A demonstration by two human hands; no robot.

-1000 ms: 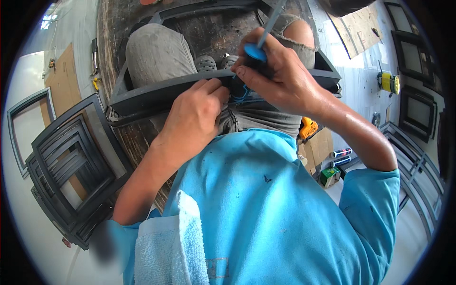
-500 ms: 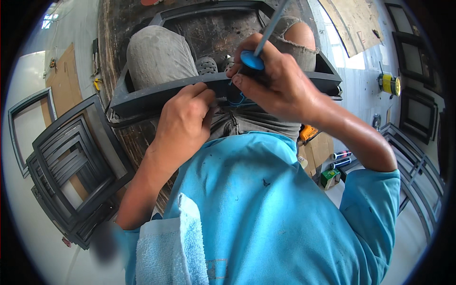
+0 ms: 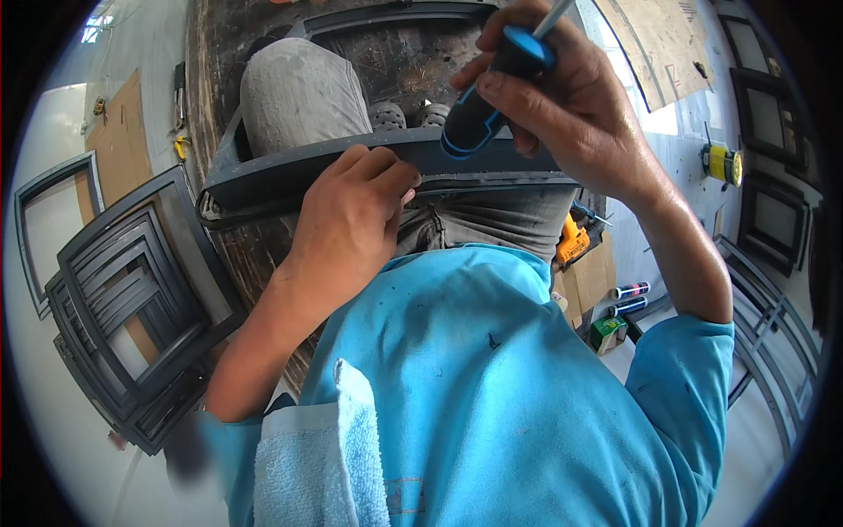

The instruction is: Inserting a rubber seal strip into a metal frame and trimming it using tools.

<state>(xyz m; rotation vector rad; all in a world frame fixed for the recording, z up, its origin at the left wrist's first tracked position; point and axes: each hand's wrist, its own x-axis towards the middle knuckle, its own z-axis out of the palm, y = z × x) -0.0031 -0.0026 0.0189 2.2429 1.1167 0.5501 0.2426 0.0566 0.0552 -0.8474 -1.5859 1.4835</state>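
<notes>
A dark grey window-like frame [image 3: 281, 171] lies across my lap, my knees inside its opening. My left hand [image 3: 356, 202] is closed at its near bar, fingers curled over the edge and thumb tucked close by; what is under the fingertips is partly hidden. Up and to the right, my right hand [image 3: 584, 110] is wrapped round a screwdriver [image 3: 479, 119] with a black and blue handle. Its handle end points down toward the bar, and its metal shaft runs up past the fingers. A thin dark strip shows along the bar's near edge.
Several dark frames [image 3: 162, 351] are stacked at the left, with others along the right wall. Near my right hip lies an orange and black tool [image 3: 572, 239]. Two tubes [image 3: 630, 290], a green box [image 3: 608, 334] and a yellow spool [image 3: 722, 162] sit on the right.
My right hand has moved up and to the right with the screwdriver, whose handle has come away from beside my left fingers. My left hand stays nearly in place at the bar.
</notes>
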